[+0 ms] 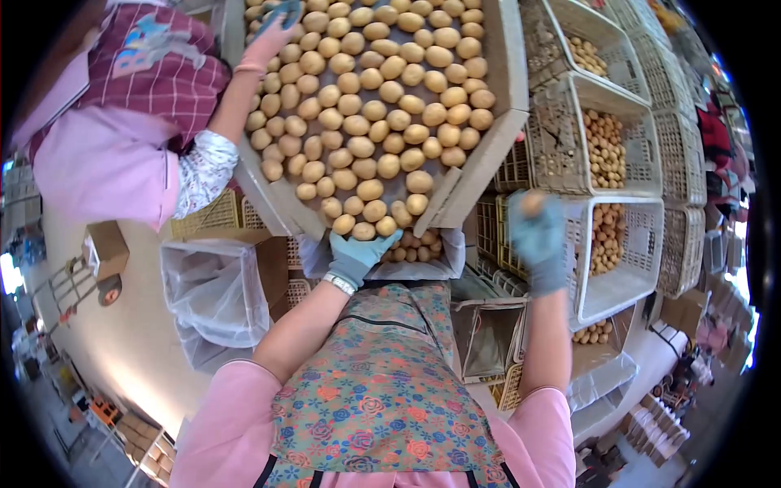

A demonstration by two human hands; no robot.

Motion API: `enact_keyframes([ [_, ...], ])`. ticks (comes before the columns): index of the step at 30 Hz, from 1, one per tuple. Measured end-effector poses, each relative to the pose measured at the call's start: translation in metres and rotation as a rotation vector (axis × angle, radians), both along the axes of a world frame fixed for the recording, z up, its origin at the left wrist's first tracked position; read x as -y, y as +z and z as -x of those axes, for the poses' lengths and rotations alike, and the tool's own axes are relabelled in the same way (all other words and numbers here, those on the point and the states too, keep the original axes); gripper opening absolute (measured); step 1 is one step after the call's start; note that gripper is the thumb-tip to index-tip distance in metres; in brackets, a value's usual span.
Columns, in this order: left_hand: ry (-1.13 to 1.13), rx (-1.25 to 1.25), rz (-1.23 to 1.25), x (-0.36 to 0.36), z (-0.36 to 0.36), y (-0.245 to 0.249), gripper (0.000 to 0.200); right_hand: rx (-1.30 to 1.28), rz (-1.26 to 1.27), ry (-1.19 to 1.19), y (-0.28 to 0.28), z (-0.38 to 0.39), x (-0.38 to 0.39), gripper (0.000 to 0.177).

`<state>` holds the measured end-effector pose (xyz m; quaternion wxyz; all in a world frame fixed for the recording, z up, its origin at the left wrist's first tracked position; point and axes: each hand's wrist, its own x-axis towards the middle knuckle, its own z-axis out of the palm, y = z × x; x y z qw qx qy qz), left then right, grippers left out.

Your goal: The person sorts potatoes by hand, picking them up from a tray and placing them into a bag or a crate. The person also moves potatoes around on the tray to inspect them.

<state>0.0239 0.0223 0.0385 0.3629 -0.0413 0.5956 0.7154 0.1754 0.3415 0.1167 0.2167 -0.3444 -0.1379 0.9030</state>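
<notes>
Many yellow-brown potatoes (360, 146) lie spread over a sorting table (506, 61) with raised sides that narrow to a spout towards me. At the spout, my left hand (356, 259), in a light blue and grey glove, cups a potato (364, 232) between fingers and thumb. Below it more potatoes (416, 249) sit in a plastic-lined container (454, 257). My right hand (538, 240), gloved alike and smeared by motion, is out to the right beside a white crate (622, 285). A potato (533, 203) shows at its fingertips.
White crates (573, 89) with potatoes line the right side. Another person's gloved hand (277, 26) reaches onto the table from the left. A lined box (215, 285) stands at left below the table, and a dark open bin (492, 333) lies between my arms.
</notes>
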Motion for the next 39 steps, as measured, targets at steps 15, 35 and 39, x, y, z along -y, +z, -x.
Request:
enact_keyframes([
  [15,0.340,0.780,-0.899,0.029,-0.012,-0.058,0.060,0.114,-1.877,0.640,-0.012,0.213,0.271,0.022],
  [35,0.304,0.553,-0.770,-0.007,-0.003,-0.082,0.074,0.756,-2.373,0.662,-0.044,0.143,0.246,0.046],
  [39,0.209,0.518,-0.660,-0.001,-0.006,-0.035,0.075,0.502,-2.262,1.023,-0.017,0.112,0.216,0.034],
])
